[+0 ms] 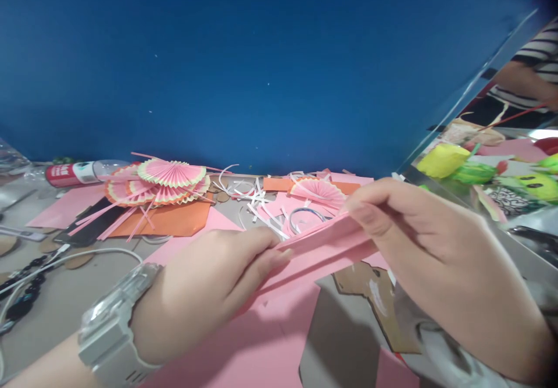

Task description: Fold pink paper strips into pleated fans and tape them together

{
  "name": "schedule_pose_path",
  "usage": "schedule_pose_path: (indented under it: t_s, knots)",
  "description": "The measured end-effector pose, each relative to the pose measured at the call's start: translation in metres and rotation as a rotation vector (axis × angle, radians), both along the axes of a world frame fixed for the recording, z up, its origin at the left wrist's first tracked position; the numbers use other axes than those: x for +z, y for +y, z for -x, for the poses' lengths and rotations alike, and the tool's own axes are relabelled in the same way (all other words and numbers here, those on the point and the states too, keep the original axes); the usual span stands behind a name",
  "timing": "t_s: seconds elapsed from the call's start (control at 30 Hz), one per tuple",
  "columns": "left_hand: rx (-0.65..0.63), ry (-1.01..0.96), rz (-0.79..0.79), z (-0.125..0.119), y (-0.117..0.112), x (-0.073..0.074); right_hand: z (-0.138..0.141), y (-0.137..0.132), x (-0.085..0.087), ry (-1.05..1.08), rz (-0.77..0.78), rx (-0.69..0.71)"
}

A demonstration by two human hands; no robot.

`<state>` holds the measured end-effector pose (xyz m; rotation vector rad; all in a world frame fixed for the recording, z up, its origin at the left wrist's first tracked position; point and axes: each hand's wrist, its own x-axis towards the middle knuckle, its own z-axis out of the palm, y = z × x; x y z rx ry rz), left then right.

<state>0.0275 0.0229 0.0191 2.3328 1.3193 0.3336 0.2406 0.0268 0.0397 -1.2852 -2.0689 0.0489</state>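
Observation:
A strip of pink paper (pixel 320 252) with lengthwise folds is stretched between both hands above the table. My left hand (pixel 213 283), with a pale watch on its wrist, pinches the strip's left part between thumb and fingers. The right end is pinched by my right hand (pixel 418 254), fingers bent over the top edge. Below the strip lies a larger pink sheet (pixel 244 347), partly in shadow. Behind it, a pink pleated paper fan (pixel 317 191) rests among white paper strips (pixel 261 216).
Several pleated fans (pixel 172 173) lie on orange paper (pixel 161 219) at left, by a plastic bottle (pixel 74 173). A blue panel (pixel 261 74) stands behind. A brown cardboard piece (pixel 375 301) lies at right. Beyond the panel, a person in a striped top (pixel 538 56) is partly visible.

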Motion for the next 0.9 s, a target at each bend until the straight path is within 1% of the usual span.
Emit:
schedule_pose_path:
  t_s: [0.1, 0.2, 0.3, 0.37, 0.47, 0.6, 0.67, 0.7, 0.77, 0.83, 0.9]
  knots:
    - [-0.035, 0.104, -0.034, 0.002, 0.001, -0.003, -0.008, 0.001, 0.004, -0.029, -0.088, -0.072]
    - [-0.055, 0.143, -0.092, 0.002, 0.001, -0.007, -0.018, 0.001, 0.004, -0.059, -0.123, -0.180]
    - [-0.055, 0.172, -0.119, 0.001, 0.000, -0.009, -0.027, 0.003, 0.005, -0.034, -0.133, -0.278]
    - [-0.063, 0.168, -0.092, 0.001, -0.001, -0.009, -0.032, 0.006, 0.007, -0.028, -0.104, -0.283]
    - [-0.084, 0.115, 0.005, 0.004, -0.001, -0.007, -0.031, 0.009, 0.009, -0.060, -0.007, -0.193]
    - [-0.096, -0.049, 0.161, 0.001, 0.002, -0.006, -0.017, 0.011, 0.002, -0.015, 0.129, -0.051]
    - [-0.082, -0.091, 0.167, -0.002, 0.003, -0.008, -0.010, 0.011, -0.002, -0.018, 0.193, 0.008]
    - [-0.077, -0.078, 0.154, -0.004, 0.004, -0.009, -0.008, 0.012, -0.005, -0.043, 0.196, 0.042]
    - [-0.075, -0.025, 0.111, -0.008, 0.004, -0.012, -0.004, 0.013, -0.009, -0.171, 0.147, 0.141]
    - [-0.077, 0.026, 0.075, -0.011, 0.004, -0.015, 0.000, 0.014, -0.014, -0.360, 0.090, 0.249]
    - [-0.096, 0.061, 0.057, -0.012, 0.005, -0.018, 0.005, 0.013, -0.020, -0.545, 0.107, 0.331]
